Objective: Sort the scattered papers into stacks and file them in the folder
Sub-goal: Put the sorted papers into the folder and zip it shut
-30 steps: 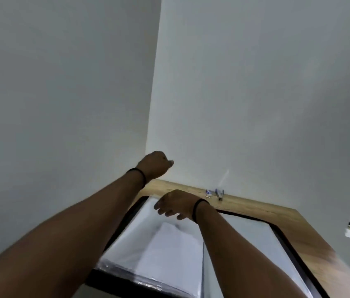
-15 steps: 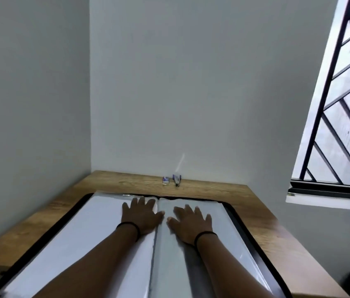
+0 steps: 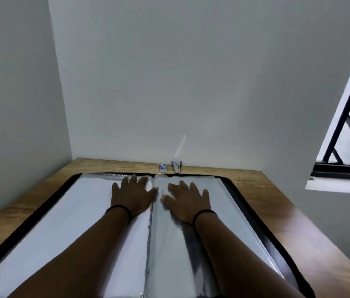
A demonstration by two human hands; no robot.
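On the wooden desk (image 3: 299, 229), an open folder (image 3: 66, 211).
Left hand (image 3: 132, 195) and right hand (image 3: 188, 200) press its pages, fingers flat and spread, gripping nothing.

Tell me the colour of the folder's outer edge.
Black, seen in the head view along the folder's edge.

Folder (image 3: 47, 214) lies open on desk (image 3: 311, 239); stapler (image 3: 176, 166) behind it, against wall (image 3: 191, 82).

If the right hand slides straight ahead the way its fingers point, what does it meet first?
Probably the far edge of the open folder it presses flat on. Beyond that edge, the right hand looks roughly aimed at the stapler on the wooden table by the wall, though depth is unclear.
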